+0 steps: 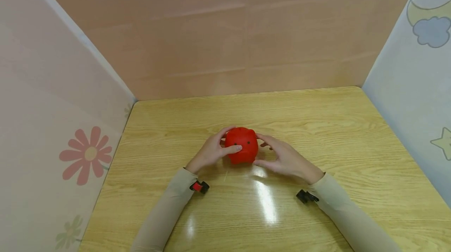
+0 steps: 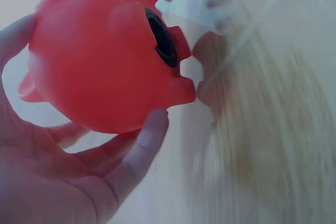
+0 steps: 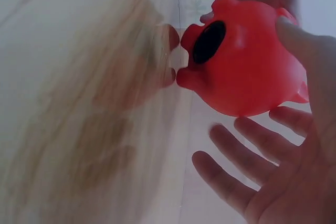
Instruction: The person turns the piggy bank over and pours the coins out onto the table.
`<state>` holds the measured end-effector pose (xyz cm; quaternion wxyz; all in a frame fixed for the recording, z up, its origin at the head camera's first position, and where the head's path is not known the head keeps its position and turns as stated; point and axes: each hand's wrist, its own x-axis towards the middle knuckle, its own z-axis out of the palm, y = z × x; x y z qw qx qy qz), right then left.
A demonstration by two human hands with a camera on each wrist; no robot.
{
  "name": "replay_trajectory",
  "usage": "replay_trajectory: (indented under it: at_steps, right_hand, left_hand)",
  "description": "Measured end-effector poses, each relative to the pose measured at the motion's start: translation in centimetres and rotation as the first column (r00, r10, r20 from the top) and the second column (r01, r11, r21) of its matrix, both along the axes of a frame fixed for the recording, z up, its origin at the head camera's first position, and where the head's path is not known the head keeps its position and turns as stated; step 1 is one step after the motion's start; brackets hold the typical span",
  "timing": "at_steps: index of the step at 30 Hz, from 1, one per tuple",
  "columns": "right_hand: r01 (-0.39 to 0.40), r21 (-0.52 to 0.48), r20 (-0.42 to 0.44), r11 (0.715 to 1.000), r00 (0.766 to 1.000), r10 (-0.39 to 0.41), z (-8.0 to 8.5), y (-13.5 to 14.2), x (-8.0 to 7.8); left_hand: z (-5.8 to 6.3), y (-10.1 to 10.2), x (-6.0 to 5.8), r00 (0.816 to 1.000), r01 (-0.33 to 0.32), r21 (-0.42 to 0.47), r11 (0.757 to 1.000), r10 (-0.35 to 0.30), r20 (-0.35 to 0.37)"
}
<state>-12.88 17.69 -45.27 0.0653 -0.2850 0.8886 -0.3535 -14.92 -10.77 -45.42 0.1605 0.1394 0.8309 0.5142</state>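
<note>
A round red piggy bank (image 1: 247, 151) with two small dark eyes is at the middle of the table, its face toward the head camera. My left hand (image 1: 210, 152) grips its left side, thumb across the front and fingers behind. On the other side my right hand (image 1: 287, 158) has its fingers spread around the bank, fingertips right at its surface. The right wrist view shows those fingers (image 3: 226, 182) fairly straight. A black round plug (image 2: 161, 38) sits in the belly between stubby feet, which are close over the shiny tabletop.
The wood-grain table (image 1: 169, 126) has glare spots near its front. A plain pinkish wall panel (image 1: 197, 48) rises behind it. Patterned panels stand at both sides, the left one with a pink flower (image 1: 84, 156). Each wrist wears a dark strap device (image 1: 307, 196).
</note>
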Motion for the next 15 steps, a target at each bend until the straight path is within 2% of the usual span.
replay_trajectory:
  at_steps: [4,9,15]
  right_hand:
    - [-0.012,0.008,-0.028,1.000,1.000,0.012,0.1,-0.3,-0.1]
    - [-0.034,-0.026,-0.018,0.999,0.999,0.034,0.3,-0.8,-0.3]
    - [-0.045,-0.075,0.056,0.996,0.997,0.050,0.2,-1.3,-0.5]
  left_hand:
    - [0.3,-0.3,0.1,0.995,-0.009,0.063,0.998,0.002,0.098]
    - [1.1,-0.2,0.1,0.980,-0.019,0.143,0.989,-0.010,0.197]
    - [1.9,0.2,0.3,0.970,0.062,0.124,0.990,-0.089,0.228]
